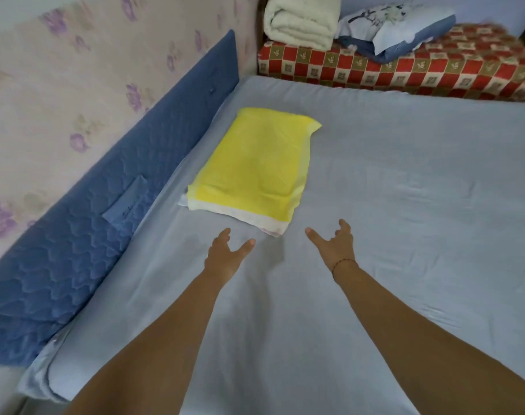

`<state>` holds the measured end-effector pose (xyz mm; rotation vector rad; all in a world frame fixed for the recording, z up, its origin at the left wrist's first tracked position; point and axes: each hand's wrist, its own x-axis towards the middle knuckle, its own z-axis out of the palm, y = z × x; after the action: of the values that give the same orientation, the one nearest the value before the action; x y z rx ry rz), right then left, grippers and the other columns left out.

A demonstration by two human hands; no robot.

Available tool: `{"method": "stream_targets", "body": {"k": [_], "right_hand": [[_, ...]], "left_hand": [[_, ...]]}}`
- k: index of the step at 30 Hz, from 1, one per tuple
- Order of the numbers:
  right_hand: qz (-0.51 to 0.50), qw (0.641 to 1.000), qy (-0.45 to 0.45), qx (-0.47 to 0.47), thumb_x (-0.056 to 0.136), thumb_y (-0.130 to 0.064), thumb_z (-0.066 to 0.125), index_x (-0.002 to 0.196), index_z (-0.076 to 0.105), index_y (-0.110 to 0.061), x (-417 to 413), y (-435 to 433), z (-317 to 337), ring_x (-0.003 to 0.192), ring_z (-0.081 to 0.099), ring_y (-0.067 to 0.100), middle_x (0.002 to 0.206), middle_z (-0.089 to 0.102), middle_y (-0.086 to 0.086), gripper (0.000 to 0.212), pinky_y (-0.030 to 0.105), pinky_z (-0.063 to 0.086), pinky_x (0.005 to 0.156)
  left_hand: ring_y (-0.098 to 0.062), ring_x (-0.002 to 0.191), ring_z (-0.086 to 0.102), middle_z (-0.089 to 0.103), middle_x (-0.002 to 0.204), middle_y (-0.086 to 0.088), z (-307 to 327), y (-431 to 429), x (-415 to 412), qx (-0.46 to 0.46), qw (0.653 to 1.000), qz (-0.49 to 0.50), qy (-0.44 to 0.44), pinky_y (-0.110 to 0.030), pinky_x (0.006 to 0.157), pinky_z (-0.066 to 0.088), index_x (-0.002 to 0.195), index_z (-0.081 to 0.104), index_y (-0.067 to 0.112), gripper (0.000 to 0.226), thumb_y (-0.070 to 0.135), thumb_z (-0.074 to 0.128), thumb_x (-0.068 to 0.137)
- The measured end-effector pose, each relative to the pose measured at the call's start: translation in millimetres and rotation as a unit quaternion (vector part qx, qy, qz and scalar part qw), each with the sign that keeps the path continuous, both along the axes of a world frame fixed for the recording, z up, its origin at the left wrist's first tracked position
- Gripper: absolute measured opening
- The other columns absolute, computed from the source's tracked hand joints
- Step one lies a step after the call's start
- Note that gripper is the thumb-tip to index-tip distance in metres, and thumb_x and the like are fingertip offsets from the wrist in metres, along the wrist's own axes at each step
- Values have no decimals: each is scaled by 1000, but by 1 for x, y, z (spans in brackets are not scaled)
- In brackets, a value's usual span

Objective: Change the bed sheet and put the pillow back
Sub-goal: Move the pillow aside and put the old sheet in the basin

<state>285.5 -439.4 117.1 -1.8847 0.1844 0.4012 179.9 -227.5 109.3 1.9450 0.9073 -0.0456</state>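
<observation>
A pale grey-blue sheet (390, 205) covers the whole mattress, with a few shallow wrinkles. A flat pillow (252, 166) with a bright yellow cover lies on it near the blue quilted headboard (75, 244). My left hand (225, 253) and my right hand (336, 244) reach out side by side above the sheet, just short of the pillow's near edge. Both hands are spread with relaxed fingers and hold nothing. A thin bracelet circles my right wrist.
Beyond the bed's far edge stands a red checked surface (435, 73) carrying a folded cream blanket (303, 19) and a crumpled blue cloth (396, 31). Floral wallpaper (75, 70) runs behind the headboard on the left.
</observation>
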Motion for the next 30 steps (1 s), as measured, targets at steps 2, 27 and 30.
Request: {"method": "stream_targets", "body": {"k": [2,27,30], "right_hand": [[0,1000,5,-3,75,-45,78,153,12,-21,12,13,-4,138,35,30,156,21,14,105,44,37,107],[-14,987,153,-41,76,-53,73,154,0,-20,141,187,-141,144,21,30,160,10,7,112,47,24,112],[-38,984,167,-47,70,-64,71,154,-2,-19,145,205,-158,145,21,30,159,17,7,120,48,23,116]], "left_hand": [[-22,138,36,38,149,-2,-3,12,9,-2,1000,3,3,-47,113,30,150,28,24,84,59,64,83],[-33,146,16,13,161,-9,-142,216,186,103,990,37,93,-49,117,17,155,12,19,93,63,55,86],[-34,146,15,10,162,-9,-153,231,195,116,987,42,98,-49,117,17,155,12,18,91,62,55,87]]}}
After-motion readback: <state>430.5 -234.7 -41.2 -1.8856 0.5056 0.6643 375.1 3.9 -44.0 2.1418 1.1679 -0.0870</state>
